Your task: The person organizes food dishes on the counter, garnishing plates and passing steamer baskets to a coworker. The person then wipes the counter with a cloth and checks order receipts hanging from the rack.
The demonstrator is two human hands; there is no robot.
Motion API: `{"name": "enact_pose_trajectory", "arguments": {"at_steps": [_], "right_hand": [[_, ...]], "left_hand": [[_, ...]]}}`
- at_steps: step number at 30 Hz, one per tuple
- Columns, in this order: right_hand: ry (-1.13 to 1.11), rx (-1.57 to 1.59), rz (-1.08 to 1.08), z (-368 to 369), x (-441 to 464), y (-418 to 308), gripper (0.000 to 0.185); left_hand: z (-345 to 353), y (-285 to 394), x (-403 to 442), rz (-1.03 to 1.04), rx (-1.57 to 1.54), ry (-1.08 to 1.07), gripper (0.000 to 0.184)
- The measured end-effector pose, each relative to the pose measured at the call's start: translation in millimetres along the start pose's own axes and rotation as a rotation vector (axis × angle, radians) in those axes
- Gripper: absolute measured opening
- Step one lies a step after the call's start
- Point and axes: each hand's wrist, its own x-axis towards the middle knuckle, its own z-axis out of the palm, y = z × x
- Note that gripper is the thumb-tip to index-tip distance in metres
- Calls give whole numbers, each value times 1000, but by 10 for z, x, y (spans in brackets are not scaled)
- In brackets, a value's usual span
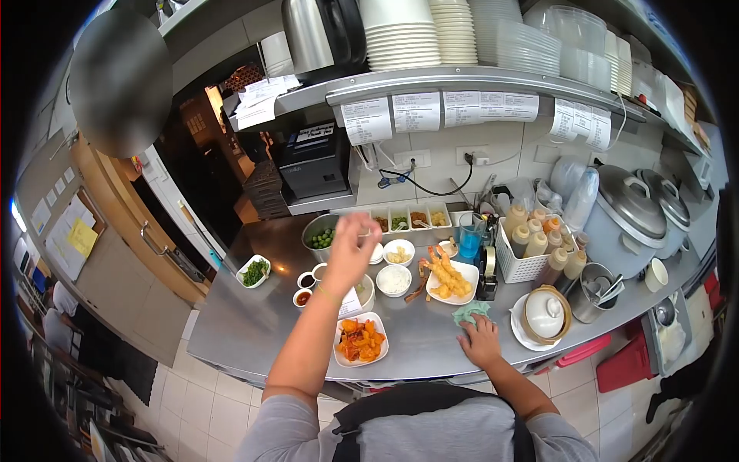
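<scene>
My left hand (356,242) is raised over the counter beside a metal bowl of small green fruits (323,235). Its fingers look loosely apart, a little blurred, with nothing visible in them. Flat on the steel counter, my right hand (481,341) has its fingers spread, and their tips touch a crumpled green cloth (471,311). Just behind the cloth, a white square plate (467,269) holds fried battered shrimp (449,279). Below my left forearm is a white dish of glossy orange food (360,340). A bowl of white rice (394,280) stands between the two plates.
Dark sauce cups (303,297) and a dish of greens (253,271) are at left. To the right stand a lidded pot (547,314), a basket of squeeze bottles (517,266), a utensil container (596,286) and large cookers (620,212). Order slips (493,108) hang from the overhead shelf.
</scene>
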Motion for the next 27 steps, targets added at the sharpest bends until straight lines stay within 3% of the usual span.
{"name": "enact_pose_trajectory", "arguments": {"at_steps": [1, 3, 6, 9, 16, 24, 25, 27], "right_hand": [[-6, 4, 3, -17, 7, -9, 39], [-20, 14, 5, -36, 12, -30, 39], [-30, 5, 13, -24, 18, -32, 39], [-39, 7, 29, -14, 17, -38, 40], [-39, -19, 32, -10, -2, -13, 40], [-38, -4, 38, 1, 36, -47, 40], [-38, -6, 41, 8, 42, -64, 40], [-38, -15, 45, -11, 39, -72, 40]], "left_hand": [[-45, -68, 151, 7, 43, 52, 17], [-116, -101, 446, 18, -189, 202, 18], [-250, -196, 879, -86, -758, 217, 17], [-361, -191, 1178, -136, -765, 198, 18], [-267, -207, 1379, -17, -719, 90, 15], [-245, -234, 1506, 57, -859, 160, 22], [-236, -292, 1500, 125, -828, 106, 24], [-413, -197, 1230, 16, -415, -184, 23]]}}
